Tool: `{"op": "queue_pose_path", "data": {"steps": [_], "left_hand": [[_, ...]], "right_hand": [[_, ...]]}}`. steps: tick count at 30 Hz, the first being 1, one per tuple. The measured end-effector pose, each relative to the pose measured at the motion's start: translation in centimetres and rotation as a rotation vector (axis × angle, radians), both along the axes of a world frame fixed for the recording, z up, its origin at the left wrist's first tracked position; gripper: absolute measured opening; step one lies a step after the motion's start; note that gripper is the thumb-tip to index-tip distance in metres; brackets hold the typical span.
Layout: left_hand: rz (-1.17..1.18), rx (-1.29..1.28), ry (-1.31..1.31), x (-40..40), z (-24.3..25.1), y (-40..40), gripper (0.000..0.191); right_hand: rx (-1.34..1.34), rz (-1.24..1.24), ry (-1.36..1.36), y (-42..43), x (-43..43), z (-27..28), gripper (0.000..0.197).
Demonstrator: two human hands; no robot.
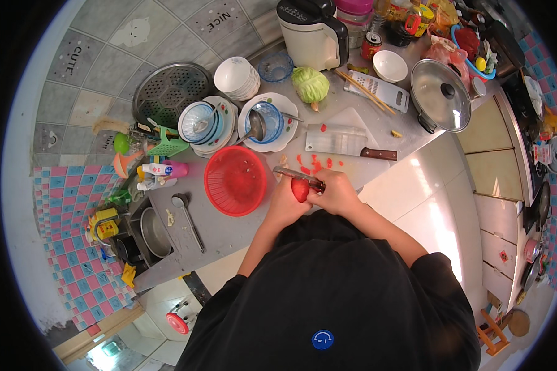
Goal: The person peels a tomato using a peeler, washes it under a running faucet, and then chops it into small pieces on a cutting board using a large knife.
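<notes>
My left hand (286, 200) holds a peeled red tomato (300, 189) from the left, close to my body. In my right hand (338, 191) is the dark handle of a small knife or peeler (299, 175), its metal part lying across the top of the tomato. Just beyond my hands, red peel pieces (316, 165) are scattered on a pale cutting board (366, 169). A cleaver with a wooden handle (336, 140) lies flat on the board, a red scrap on its blade. To the left stands a red plastic basket (235, 181).
Behind the board are a cabbage (310, 85), a metal grater (377, 91) with chopsticks across it, and a glass pot lid (440, 95). A ladle (256, 125) rests in a blue glass bowl on a plate. A long-handled spoon (188, 220) lies near the sink (155, 232).
</notes>
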State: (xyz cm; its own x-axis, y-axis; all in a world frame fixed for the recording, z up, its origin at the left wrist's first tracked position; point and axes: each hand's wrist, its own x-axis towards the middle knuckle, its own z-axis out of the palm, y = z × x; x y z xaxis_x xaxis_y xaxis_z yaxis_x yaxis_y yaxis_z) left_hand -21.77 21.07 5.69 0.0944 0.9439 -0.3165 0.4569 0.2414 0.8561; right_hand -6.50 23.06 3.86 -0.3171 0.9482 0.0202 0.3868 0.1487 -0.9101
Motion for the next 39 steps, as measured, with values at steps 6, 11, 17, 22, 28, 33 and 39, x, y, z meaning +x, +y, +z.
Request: {"op": "queue_pose_path", "data": {"steps": [6, 11, 17, 22, 28, 33, 39], "left_hand": [[0.031, 0.110, 0.019, -0.1, -1.0, -0.3, 0.053], [-0.005, 0.227, -0.049, -0.8, -2.4, -0.8, 0.046], [0.300, -0.287, -0.974, -1.9, -4.3, -0.6, 0.029], [0.485, -0.440, -1.247, -2.5, -5.3, -0.1, 0.031], [0.652, -0.511, -1.187, -2.8, -6.1, 0.4, 0.039], [0.715, -0.653, -1.269, -2.3, -4.6, 0.8, 0.047], [0.384, -0.592, -1.302, -2.9, -5.2, 0.4, 0.044]], "right_hand": [[-0.035, -0.057, -0.017, 0.3, -0.6, 0.1, 0.021], [-0.228, -0.251, -0.034, 1.8, 0.7, -4.8, 0.026], [-0.138, -0.184, -0.290, 1.1, 0.8, -6.6, 0.024], [0.007, -0.256, -0.257, 0.4, 0.8, -7.0, 0.024], [-0.076, -0.176, -0.201, -0.8, 0.1, -1.8, 0.027], [-0.084, -0.086, -0.187, -1.3, -0.3, -1.7, 0.030], [-0.180, -0.109, -0.044, -1.2, -0.1, -2.0, 0.030]]}}
